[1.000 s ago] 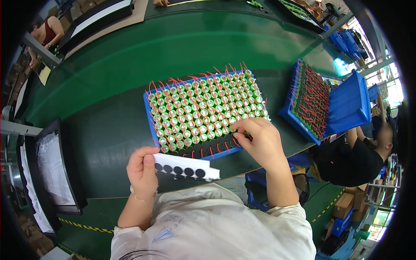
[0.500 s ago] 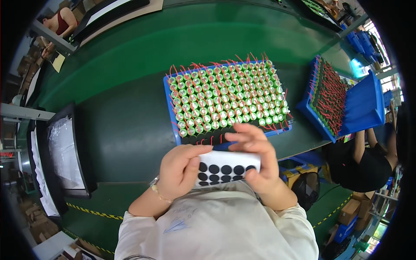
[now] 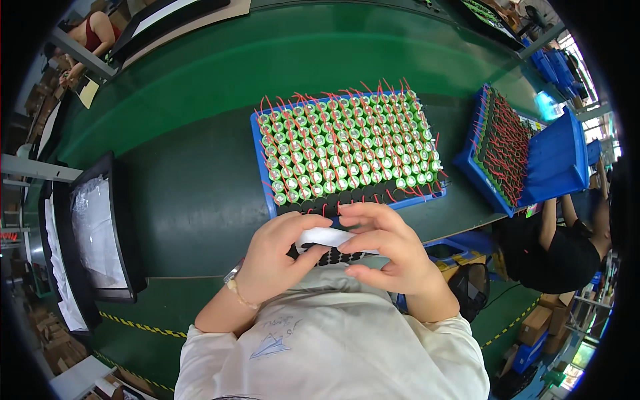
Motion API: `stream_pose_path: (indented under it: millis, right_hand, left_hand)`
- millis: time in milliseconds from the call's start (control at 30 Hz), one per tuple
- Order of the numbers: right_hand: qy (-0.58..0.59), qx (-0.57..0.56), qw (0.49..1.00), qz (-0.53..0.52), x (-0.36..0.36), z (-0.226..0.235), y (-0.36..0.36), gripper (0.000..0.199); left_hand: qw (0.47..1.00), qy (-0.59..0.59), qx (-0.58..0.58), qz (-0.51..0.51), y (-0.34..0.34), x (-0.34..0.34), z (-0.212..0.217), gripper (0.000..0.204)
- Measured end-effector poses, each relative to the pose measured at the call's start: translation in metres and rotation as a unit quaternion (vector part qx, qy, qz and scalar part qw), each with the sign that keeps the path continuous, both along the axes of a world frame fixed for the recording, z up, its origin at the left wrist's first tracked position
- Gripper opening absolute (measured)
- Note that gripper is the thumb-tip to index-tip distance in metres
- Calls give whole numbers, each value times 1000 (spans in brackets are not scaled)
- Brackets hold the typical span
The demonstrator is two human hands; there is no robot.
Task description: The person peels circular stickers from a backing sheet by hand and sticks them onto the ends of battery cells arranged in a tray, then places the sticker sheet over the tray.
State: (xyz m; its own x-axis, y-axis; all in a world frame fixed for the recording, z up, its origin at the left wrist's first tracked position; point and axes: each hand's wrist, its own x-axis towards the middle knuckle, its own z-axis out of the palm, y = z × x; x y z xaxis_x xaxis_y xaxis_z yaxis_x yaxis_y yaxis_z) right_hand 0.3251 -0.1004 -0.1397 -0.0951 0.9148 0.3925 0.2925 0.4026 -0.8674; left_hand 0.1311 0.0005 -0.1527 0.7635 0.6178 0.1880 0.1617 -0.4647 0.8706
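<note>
White backing paper, a sheet of black round stickers (image 3: 328, 245), sits pinched between both hands close in front of the person's chest. The left hand (image 3: 277, 257) curls in from the lower left, wrist bent, its thumb and fingers (image 3: 313, 223) closed on the sheet's left end and top edge. The right hand (image 3: 387, 250) arches over from the right, fingers (image 3: 357, 227) bent and pressed together on the sheet's right part, so only a strip of it shows between the fingertips and just under them. Just beyond the fingertips, on the green desk (image 3: 193, 193), lies a blue tray (image 3: 261, 173) packed with upright green-topped cylindrical cells (image 3: 343, 150) bearing red wires. A second blue tray (image 3: 510, 150) stands well off to the right.
</note>
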Motion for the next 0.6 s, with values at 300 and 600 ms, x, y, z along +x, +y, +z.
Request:
stream_pose_path:
  millis: [300,600]
  right_hand:
    - [-198,26,967,-160,3,-1,-4,36]
    - [117,-213,950,-194,-13,-8,-13,27]
  left_hand:
    - [999,38,-10,1,6,-3,2,21]
    - [986,-40,-158,24,-3,-4,-4,15]
